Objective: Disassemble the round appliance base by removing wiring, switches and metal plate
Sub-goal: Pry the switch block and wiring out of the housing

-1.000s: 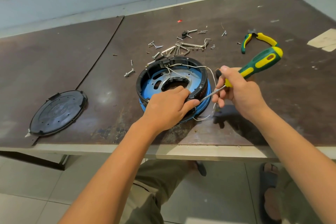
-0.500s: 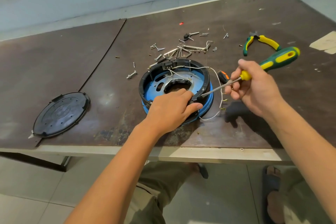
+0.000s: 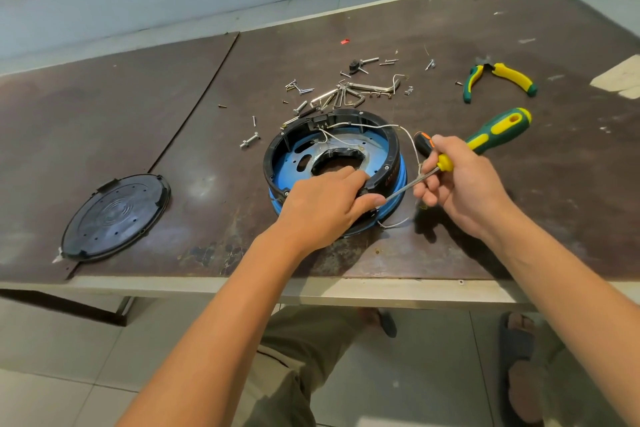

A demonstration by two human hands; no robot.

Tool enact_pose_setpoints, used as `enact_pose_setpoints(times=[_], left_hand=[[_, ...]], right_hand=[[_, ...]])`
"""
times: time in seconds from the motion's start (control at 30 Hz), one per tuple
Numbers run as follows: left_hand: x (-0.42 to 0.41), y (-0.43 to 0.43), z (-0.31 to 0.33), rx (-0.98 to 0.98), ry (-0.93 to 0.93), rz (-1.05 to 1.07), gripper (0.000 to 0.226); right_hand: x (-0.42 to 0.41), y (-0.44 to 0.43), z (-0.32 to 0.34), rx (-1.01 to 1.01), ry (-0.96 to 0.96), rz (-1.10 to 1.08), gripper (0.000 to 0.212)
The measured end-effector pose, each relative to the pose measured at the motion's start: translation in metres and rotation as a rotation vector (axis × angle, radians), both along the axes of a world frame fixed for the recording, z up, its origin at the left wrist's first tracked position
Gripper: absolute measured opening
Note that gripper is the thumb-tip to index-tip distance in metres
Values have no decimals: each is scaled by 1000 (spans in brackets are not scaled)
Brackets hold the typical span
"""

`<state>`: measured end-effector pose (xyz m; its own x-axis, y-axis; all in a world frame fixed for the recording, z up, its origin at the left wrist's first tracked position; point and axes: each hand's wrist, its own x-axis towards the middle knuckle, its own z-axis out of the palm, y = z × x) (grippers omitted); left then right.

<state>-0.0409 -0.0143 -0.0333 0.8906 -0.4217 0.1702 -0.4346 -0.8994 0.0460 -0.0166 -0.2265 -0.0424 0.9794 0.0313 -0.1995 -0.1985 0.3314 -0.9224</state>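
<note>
The round appliance base (image 3: 388, 163), a black ring over a blue body, lies open on the brown table (image 3: 173, 135). Inside it a blue metal plate (image 3: 298, 159) surrounds a dark central opening. White wires (image 3: 377, 126) loop over the far rim and trail down the right side. My left hand (image 3: 325, 204) grips the near rim, fingers curled inside and thumb outside. My right hand (image 3: 457, 180) holds a green and yellow screwdriver (image 3: 498, 130). Its shaft points at the rim beside my left thumb. A small black and orange part (image 3: 423, 144) sits behind my right hand.
Loose screws, bolts and bent metal pieces (image 3: 346, 94) lie scattered behind the base. Green and yellow pliers (image 3: 498, 80) rest at the far right. A round black cover (image 3: 116, 217) lies at the left near the table's front edge. Paper (image 3: 620, 78) sits at the right edge.
My right hand swung the screwdriver out to the right and brought it back, its tip again at the rim by my left thumb. My left hand kept its grip on the base.
</note>
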Motion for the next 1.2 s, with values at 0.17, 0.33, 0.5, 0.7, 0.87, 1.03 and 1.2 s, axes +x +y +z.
enact_pose_setpoints(times=[0.17, 0.33, 0.5, 0.7, 0.87, 1.03, 1.2], left_hand=[[0, 0, 0, -3, 4, -7, 64], [2, 1, 0, -10, 17, -10, 62], [3, 1, 1, -20, 40, -9, 71], [2, 0, 3, -18, 57, 4, 64], [1, 0, 4, -4, 56, -7, 61], [2, 1, 5, 5, 78, -7, 60], [4, 2, 3, -6, 97, 9, 70]], right_hand=[[0, -2, -3, 32, -18, 37, 50], [0, -2, -4, 59, 54, 15, 52], [1, -1, -6, 123, 195, -11, 44], [2, -2, -7, 103, 189, 2, 44], [-3, -7, -2, -3, -202, 144, 45], [-4, -3, -1, -6, -128, 82, 46], [3, -3, -8, 82, 166, 18, 44]])
